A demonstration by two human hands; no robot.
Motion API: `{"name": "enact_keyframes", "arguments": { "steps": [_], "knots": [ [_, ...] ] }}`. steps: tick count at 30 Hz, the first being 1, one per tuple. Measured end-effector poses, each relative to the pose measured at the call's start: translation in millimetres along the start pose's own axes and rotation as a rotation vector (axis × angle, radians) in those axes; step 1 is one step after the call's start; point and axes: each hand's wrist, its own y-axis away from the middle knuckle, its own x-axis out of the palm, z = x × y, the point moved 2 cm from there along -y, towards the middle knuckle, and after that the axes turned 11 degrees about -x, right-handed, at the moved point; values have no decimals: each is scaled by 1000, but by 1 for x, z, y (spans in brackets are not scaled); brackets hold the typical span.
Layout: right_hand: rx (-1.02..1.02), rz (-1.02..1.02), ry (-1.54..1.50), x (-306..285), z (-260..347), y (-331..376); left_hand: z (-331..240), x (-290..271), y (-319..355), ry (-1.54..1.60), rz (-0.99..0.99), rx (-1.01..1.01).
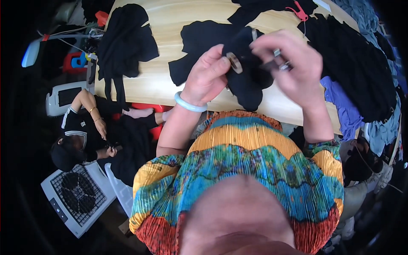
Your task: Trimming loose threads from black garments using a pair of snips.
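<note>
Over the table, my left hand (207,74), with a pale bangle at the wrist, is closed with thumb and fingers at a black garment (250,87). By its thumb tip is a tan ring-shaped piece (234,63), which looks like a buckle. My right hand (295,63) is raised on the other side of the cloth, its fingers curled and smeared by motion. A small silver metal tool (281,60) shows among those fingers; its exact kind is blurred. Part of the garment hangs near the table's front edge, and more black cloth lies spread behind it.
Black garments (127,42) lie on the wooden table (163,87) at left, with a larger black pile (348,63) and purple cloth (344,106) at right. A red-handled tool (300,12) is at the back. Another person (78,131) sits at left near a fan unit (78,193).
</note>
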Motion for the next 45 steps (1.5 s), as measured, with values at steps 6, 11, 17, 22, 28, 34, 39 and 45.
{"name": "enact_keyframes", "arguments": {
  "steps": [6,11,17,22,28,34,39,45],
  "knots": [
    [389,-435,-225,-19,-47,21,-8,-10,0,156,33,-50],
    [453,-291,-419,-3,-37,35,-18,-11,-8,241,56,-90],
    [170,-93,-181,0,-14,8,-12,-5,-7,74,79,-89],
    [205,-156,-294,11,2,22,-12,-3,1,-93,32,-7],
    [249,-156,-257,20,15,30,-17,-2,10,-173,44,161],
    [275,-192,-250,27,20,32,-12,0,9,-235,45,186],
    [314,-145,-155,28,28,27,-9,1,10,-250,56,195],
    [236,-250,-125,27,27,24,-7,-4,10,-182,18,171]
  ]
}}
